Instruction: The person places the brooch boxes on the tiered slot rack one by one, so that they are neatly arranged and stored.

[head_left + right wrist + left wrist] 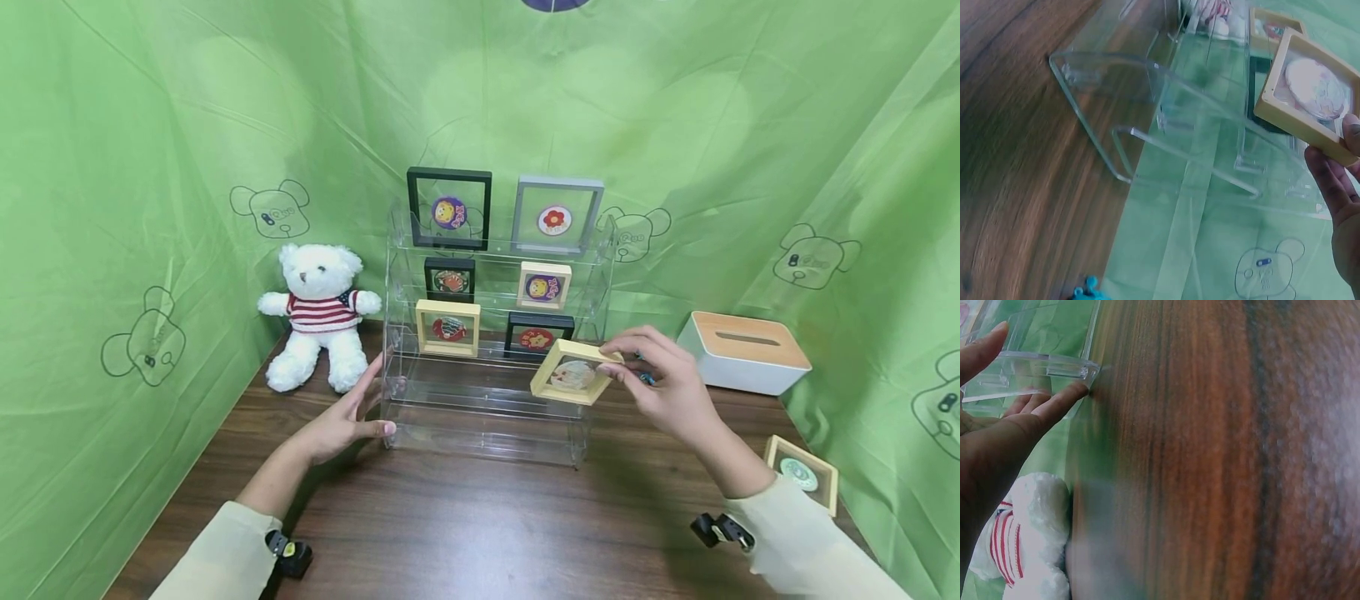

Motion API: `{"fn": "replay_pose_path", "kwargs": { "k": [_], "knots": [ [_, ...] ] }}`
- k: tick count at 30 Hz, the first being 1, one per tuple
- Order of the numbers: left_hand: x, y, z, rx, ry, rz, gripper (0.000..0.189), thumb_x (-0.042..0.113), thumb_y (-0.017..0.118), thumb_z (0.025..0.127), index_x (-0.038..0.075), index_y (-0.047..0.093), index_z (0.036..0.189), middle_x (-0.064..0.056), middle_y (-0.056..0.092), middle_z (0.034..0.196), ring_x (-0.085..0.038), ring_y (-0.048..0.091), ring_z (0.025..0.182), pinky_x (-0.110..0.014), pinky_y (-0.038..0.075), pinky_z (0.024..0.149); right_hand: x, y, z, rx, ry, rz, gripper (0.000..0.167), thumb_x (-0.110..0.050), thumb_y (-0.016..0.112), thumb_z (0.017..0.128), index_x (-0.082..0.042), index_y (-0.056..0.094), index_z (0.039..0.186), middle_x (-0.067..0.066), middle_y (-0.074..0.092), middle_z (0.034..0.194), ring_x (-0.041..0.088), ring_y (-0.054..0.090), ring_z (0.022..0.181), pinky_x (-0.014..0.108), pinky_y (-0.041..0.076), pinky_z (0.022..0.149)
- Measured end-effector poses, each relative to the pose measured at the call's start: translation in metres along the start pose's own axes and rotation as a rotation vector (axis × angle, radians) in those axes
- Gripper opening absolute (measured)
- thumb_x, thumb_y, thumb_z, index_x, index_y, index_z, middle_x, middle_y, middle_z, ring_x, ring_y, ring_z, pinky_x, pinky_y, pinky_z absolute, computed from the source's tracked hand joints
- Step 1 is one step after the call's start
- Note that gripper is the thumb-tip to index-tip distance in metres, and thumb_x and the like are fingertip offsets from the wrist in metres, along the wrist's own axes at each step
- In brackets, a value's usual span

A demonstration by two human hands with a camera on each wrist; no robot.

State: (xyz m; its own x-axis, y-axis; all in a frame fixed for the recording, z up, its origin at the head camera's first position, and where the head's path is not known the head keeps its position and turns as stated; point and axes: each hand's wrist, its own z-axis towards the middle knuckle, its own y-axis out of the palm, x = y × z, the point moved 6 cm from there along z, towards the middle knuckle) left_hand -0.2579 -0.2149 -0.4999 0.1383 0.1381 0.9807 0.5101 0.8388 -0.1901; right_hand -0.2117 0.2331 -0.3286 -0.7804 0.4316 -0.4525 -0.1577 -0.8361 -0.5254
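Observation:
In the head view my right hand [663, 383] pinches a light-wood display frame [573, 375] by its right edge, tilted, in front of the right side of a clear acrylic tiered rack [480, 433]. The right wrist view shows the same frame [1310, 94] with a round pale disc inside, my thumb and fingers at its edge. My left hand [341, 429] rests against the rack's left side, fingers extended and thumb near the lower front corner. On the rack stand black, grey and light-wood frames, among them a wood one [448, 329] and a black one [537, 335] on the middle tier.
A white teddy bear [318, 321] in a striped shirt sits left of the rack. At the right are a white tissue box [742, 354] with a wooden lid and another wood frame [802, 475] near my right sleeve. A small blue object [1090, 290] lies beside the rack.

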Motion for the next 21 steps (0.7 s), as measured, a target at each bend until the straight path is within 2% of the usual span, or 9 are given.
{"fn": "replay_pose_path", "kwargs": {
  "k": [5,8,14,18,21],
  "knots": [
    [0.0,0.0,-0.001,-0.002,0.001,-0.002,0.121,0.006,0.079,0.099,0.042,-0.005,0.178,-0.028,0.002,0.184,-0.061,0.006,0.167,-0.076,0.02,0.13,-0.002,0.011,0.004,0.018,0.005,0.028,0.04,0.027,0.082,0.079,0.005,0.078,0.112,0.018,0.074,0.11,-0.002,0.072,0.101,0.02,0.066,0.085],
    [0.001,0.0,-0.001,-0.003,0.005,-0.008,0.121,0.006,0.079,0.099,0.042,-0.005,0.178,-0.027,0.002,0.185,-0.062,0.006,0.167,-0.076,0.019,0.13,-0.003,0.018,0.005,0.025,-0.015,0.005,0.039,0.026,0.082,0.08,0.003,0.078,0.112,0.016,0.073,0.11,0.0,0.072,0.1,0.018,0.065,0.086],
    [0.0,0.0,-0.001,-0.001,0.004,-0.003,0.121,0.007,0.079,0.099,0.042,-0.005,0.178,-0.027,0.002,0.185,-0.062,0.007,0.167,-0.075,0.019,0.13,-0.009,0.031,0.007,0.038,-0.135,-0.129,0.042,0.022,0.087,0.078,-0.001,0.078,0.112,0.01,0.074,0.109,0.016,0.072,0.092,0.011,0.061,0.088],
    [0.0,0.0,0.0,0.0,0.0,-0.001,0.121,0.007,0.079,0.099,0.043,-0.005,0.177,-0.025,-0.001,0.186,-0.061,0.006,0.167,-0.075,0.018,0.13,-0.013,0.04,0.006,0.035,-0.204,-0.168,0.044,0.021,0.089,0.076,-0.002,0.078,0.112,0.009,0.074,0.109,0.021,0.073,0.092,0.014,0.062,0.087],
    [0.0,0.0,0.0,0.0,0.001,0.001,0.121,0.007,0.079,0.099,0.043,-0.005,0.177,-0.023,-0.003,0.186,-0.062,0.005,0.167,-0.076,0.017,0.131,-0.014,0.046,0.006,0.026,-0.233,-0.194,0.043,0.019,0.089,0.077,-0.003,0.078,0.113,0.01,0.073,0.109,0.022,0.073,0.093,0.017,0.061,0.082]
  ]
}}
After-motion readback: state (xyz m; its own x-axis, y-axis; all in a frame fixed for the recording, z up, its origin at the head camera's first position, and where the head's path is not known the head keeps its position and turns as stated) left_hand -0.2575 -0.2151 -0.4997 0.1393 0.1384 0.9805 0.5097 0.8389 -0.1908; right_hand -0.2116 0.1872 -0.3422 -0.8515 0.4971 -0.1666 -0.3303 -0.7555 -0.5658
